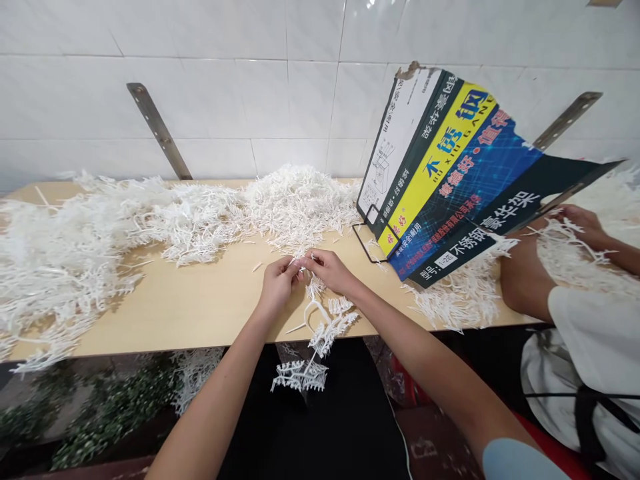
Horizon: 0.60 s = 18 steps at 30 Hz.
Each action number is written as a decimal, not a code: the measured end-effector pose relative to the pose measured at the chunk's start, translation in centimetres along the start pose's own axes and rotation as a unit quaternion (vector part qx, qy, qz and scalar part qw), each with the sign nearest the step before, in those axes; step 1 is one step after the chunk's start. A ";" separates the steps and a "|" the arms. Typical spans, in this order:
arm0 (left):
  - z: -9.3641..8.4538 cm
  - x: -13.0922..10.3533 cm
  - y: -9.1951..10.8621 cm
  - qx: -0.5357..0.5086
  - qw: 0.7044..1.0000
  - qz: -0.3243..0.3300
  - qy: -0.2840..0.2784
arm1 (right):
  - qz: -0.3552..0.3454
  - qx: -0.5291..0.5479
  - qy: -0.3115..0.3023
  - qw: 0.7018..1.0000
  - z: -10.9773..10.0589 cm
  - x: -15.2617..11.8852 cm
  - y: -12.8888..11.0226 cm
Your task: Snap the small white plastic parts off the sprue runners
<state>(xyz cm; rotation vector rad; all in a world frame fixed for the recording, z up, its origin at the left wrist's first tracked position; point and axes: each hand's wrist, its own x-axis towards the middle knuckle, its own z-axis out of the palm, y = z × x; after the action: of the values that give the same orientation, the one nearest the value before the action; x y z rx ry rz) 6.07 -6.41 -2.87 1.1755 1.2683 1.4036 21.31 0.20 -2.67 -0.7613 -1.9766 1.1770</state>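
Note:
My left hand [279,280] and my right hand [327,269] meet over the front half of the wooden table, thumbs and fingertips pinched close together. Between them is a branched white plastic sprue [315,287], mostly hidden by the fingers. More of the sprue [327,331], lined with small prongs, trails below my right hand past the table edge. Its lowest part [300,375] hangs in front of black clothing. Just beyond my fingertips rises a heap of small loose white plastic pieces [303,200].
White sprues [55,247] cover the left of the table [200,300]. A folded printed cardboard panel [440,180] stands on the right in a black wire stand [367,243]. Behind it, a co-worker's hand [580,227] holds white pieces. Metal brackets [160,133] lean near the tiled wall.

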 end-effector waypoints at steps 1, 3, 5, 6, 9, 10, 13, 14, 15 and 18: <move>0.1 0.0 -0.2 -0.006 1.000 0.001 0.011 | -0.001 -0.005 -0.005 1.000 0.1 0.0 -0.2; 0.2 0.2 -0.5 -0.014 0.999 0.005 0.033 | 0.001 -0.019 -0.007 1.000 0.2 -0.1 -0.5; 0.3 0.5 -0.7 -0.045 0.995 0.003 0.084 | 0.004 -0.020 0.010 1.000 0.2 -0.1 -0.4; 0.3 0.6 -0.8 -0.067 0.990 0.000 0.121 | 0.008 -0.008 0.036 0.999 0.1 -0.1 -0.2; 0.6 1.0 -0.7 -0.110 0.972 0.002 0.208 | 0.022 0.055 0.149 0.987 -0.2 0.0 0.6; 0.8 1.0 -0.7 -0.104 0.972 0.009 0.210 | 0.027 0.073 0.173 0.982 -0.3 0.1 0.8; 1.1 1.0 -0.6 -0.044 0.982 0.032 0.180 | 0.033 0.072 0.151 0.985 -0.4 0.4 1.0; 1.1 1.2 -0.6 -0.017 0.984 0.038 0.173 | 0.033 0.063 0.135 0.988 -0.3 0.6 0.9; 1.1 1.5 -0.6 0.013 0.985 0.044 0.166 | 0.034 0.055 0.125 0.990 -0.3 0.7 0.8; 0.6 3.5 -0.3 0.129 0.980 0.074 0.132 | 0.039 0.055 0.137 0.988 -0.2 0.9 0.8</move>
<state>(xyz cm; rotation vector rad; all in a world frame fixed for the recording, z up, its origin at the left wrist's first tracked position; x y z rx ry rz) 6.12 -2.85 -2.83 1.3110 1.6134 1.5790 21.08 1.28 -3.08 -0.8986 -1.6554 1.1495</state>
